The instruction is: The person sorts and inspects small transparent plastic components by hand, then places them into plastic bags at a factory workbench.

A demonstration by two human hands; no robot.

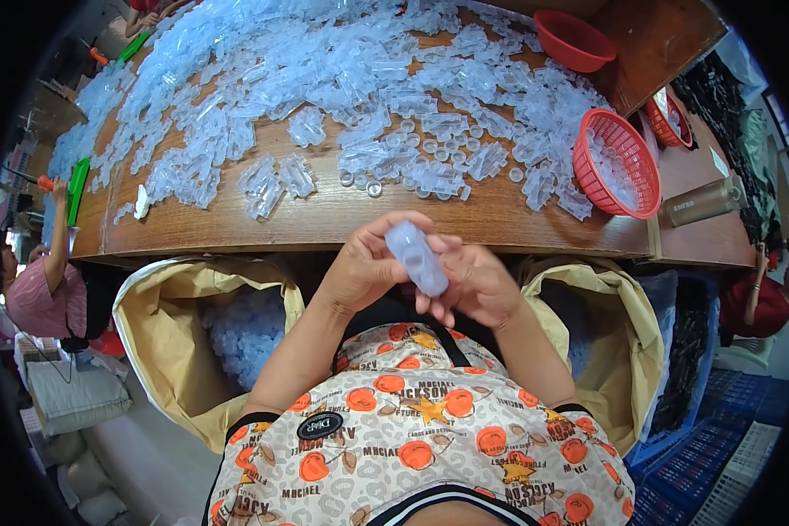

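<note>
Both hands are gripping one translucent plastic piece (416, 257) above the near edge of the wooden table (324, 219).

I am seeing the left hand (364, 267) and right hand (473, 285) pinching the piece between fingertips; it is looking pale, oblong and frosted. Farther off, a heap of clear plastic parts (342, 79) is covering the table, with a red basket (618, 162) sitting at the right. Open tan sacks (171, 324) are flanking the lap on both sides.
</note>
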